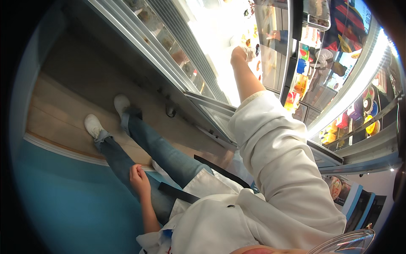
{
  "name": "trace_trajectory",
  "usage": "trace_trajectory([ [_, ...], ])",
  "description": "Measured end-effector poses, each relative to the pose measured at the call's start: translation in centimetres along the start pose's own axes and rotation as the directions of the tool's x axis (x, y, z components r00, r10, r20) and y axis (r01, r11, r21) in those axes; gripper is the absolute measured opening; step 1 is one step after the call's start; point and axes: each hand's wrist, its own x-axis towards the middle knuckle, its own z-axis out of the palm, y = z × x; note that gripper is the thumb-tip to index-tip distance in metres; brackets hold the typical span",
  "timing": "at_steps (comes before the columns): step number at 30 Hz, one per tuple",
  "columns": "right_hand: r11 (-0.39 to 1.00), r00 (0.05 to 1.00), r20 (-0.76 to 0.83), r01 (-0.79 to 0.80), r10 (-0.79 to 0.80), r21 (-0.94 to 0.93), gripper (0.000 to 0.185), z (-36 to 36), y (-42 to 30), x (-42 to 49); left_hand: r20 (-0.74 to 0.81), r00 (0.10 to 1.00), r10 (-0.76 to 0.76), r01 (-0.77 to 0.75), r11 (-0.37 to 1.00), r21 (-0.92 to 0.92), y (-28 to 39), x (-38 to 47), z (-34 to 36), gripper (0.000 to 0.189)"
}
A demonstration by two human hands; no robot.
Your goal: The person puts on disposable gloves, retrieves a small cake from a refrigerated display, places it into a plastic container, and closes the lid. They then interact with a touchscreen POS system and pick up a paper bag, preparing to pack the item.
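Note:
My right hand (244, 54) reaches into a brightly lit glass display case (203, 109), over the far part of its white shelf. It seems to wear a thin, clear glove. Small colourful pieces lie beside its fingers, but glare hides what they are and whether the hand holds one. My left hand (138, 176) hangs low beside my jeans with its fingers curled in. Nothing shows in it, and it touches nothing that I can make out.
Beyond the glass, colourful packaged goods (301, 79) stand in rows. More round and boxed items (368, 111) sit under a bright light strip at the right. A blue wall (73, 193) lies at my left. A metal sliding-door frame (152, 60) borders the case.

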Motion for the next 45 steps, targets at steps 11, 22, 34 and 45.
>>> trace_trajectory([
  [11,0.983,0.986,-0.128,0.090,-0.111,-0.160,0.032,0.7,9.7,4.1,0.013,1.000,0.002,-0.002,1.000,-0.022,0.0,0.0,-0.1,0.011],
  [22,0.380,0.750,0.661,0.620,-0.031,-0.686,0.024,-1.8,13.3,14.3,-0.025,0.996,-0.081,0.080,0.995,-0.060,-1.9,-2.0,4.3,0.011],
  [34,0.491,0.578,0.814,0.693,0.059,-0.528,0.029,-3.2,9.3,8.9,-0.073,0.997,0.031,-0.026,0.997,0.074,-3.0,-2.7,7.6,0.010],
  [45,0.593,0.457,0.887,0.698,0.061,-0.400,0.032,-7.0,9.6,5.0,-0.074,0.981,0.180,-0.165,0.970,0.179,-0.7,-2.1,4.8,0.016],
])
